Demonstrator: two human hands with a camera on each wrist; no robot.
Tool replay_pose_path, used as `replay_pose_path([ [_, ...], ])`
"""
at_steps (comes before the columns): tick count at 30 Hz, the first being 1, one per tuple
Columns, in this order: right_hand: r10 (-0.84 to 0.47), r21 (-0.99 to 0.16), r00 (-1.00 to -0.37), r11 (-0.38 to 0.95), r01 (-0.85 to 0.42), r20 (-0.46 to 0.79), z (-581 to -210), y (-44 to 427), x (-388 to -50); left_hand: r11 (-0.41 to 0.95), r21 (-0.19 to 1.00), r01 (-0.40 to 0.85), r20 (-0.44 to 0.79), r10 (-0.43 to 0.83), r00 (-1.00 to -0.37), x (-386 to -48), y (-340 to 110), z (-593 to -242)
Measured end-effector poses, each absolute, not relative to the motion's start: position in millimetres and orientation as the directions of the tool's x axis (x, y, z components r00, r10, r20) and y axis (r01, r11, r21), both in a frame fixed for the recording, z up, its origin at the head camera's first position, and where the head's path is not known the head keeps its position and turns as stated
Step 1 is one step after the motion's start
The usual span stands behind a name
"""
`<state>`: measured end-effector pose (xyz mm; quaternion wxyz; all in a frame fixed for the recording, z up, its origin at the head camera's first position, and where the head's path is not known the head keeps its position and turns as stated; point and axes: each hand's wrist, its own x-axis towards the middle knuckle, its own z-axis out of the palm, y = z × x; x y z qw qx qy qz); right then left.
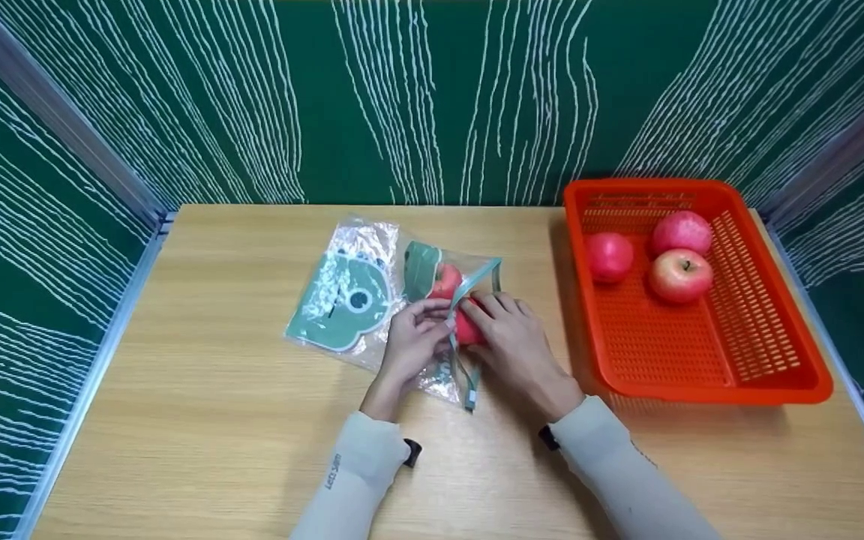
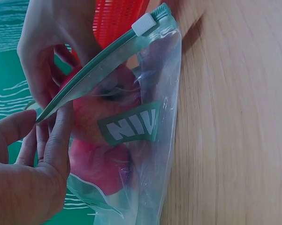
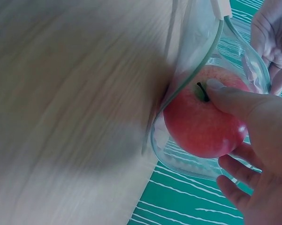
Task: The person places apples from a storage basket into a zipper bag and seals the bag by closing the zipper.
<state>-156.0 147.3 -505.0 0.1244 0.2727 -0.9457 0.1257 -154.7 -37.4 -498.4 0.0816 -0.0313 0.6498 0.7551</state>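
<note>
While the left hand (image 1: 415, 339) pinches a clear, green-rimmed plastic bag (image 2: 129, 129), the right hand (image 1: 511, 334) holds a round red apple (image 3: 204, 122) in its opening, best cupped around (firm yet bruisable, I'd guess).

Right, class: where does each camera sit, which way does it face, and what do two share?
Head: head-worn, facing forward and down at the table and basket; left hand, right hand and sleeves show.
Left wrist: worn there, facing the bag; both hands show.
Right wrist: worn there, facing the apple; both hands show.
Wrist views share the bag's slider.
</note>
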Motion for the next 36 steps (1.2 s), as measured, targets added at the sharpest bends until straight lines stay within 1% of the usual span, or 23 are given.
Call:
replay_pose_path([
  [8, -0.471, -0.198, -0.833, 0.822, -0.534, 0.291, -506, 142, -160, -0.151, 0.977, -0.154, -0.143, 0.084, -0.986, -154, -37, -499],
  [17, -0.478, -0.195, -0.813, 0.808, -0.555, 0.332, -508, 135, -164, -0.107, 0.987, -0.122, -0.112, 0.095, -0.989, -155, -39, -500],
  [25, -0.449, -0.235, -0.849, 0.825, -0.514, 0.279, -509, 137, -163, -0.095, 0.989, -0.113, -0.103, 0.101, -0.990, -156, -40, -500],
  [32, -0.443, -0.293, -0.869, 0.820, -0.492, 0.220, -508, 146, -160, -0.108, 0.988, -0.111, -0.101, 0.100, -0.990, -156, -40, -500],
  [36, -0.434, -0.326, -0.875, 0.813, -0.483, 0.213, -509, 151, -158, -0.108, 0.989, -0.104, -0.093, 0.098, -0.991, -157, -41, -501],
])
